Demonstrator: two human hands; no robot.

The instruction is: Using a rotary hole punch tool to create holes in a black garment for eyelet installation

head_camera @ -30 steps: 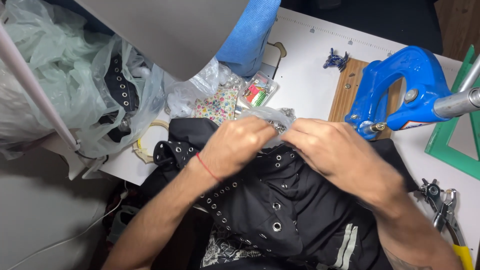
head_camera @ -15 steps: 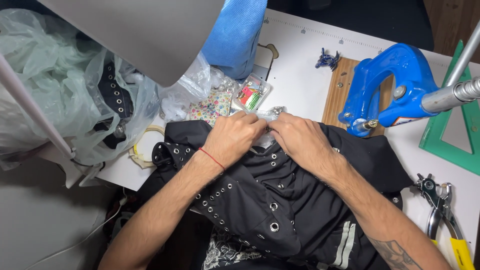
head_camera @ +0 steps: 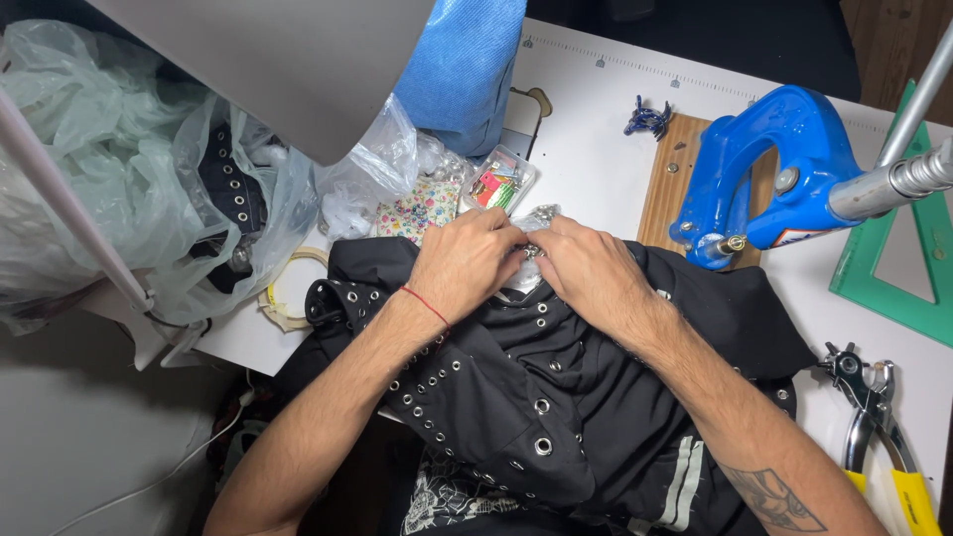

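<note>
while the black eyelet garment (head_camera: 556, 397) lies under them, both hands (head_camera: 531, 263) pinch a small clear bag (head_camera: 541, 220) between closed fingertips.

White worktable (head_camera: 596, 149) with a ruled far edge, grey floor (head_camera: 89, 437) at left, dark wooden floorboards (head_camera: 893, 40) beyond, bright overhead light
</note>
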